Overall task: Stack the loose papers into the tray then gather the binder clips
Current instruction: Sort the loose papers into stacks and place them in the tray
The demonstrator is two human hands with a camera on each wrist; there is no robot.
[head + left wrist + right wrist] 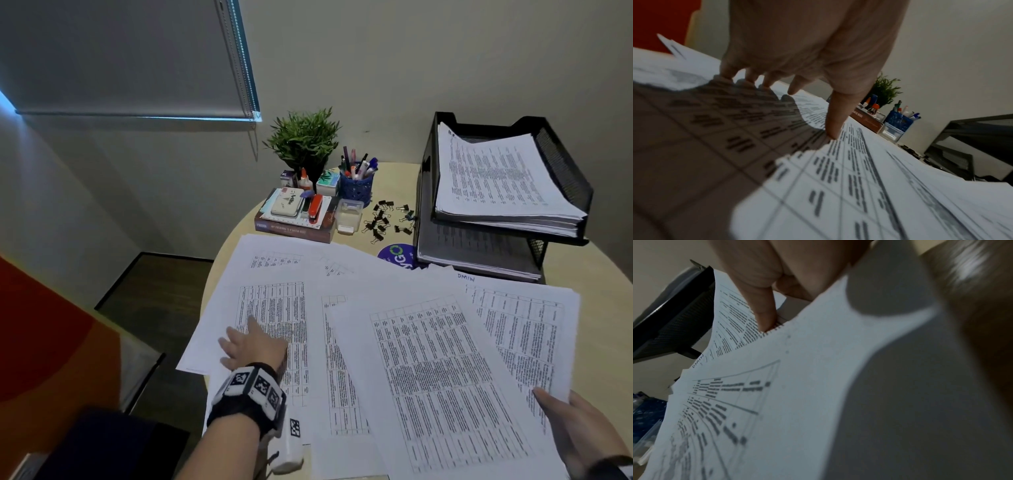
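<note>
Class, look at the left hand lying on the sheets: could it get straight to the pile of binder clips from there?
Probably yes. The left hand lies flat on the loose papers, holding nothing, and only flat sheets lie between it and the binder clips.

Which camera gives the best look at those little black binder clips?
The head view: the binder clips lie scattered in plain sight on the table between the blue pen cup and the black tray. The left wrist view shows only a dark blur there; the right wrist view shows none.
</note>
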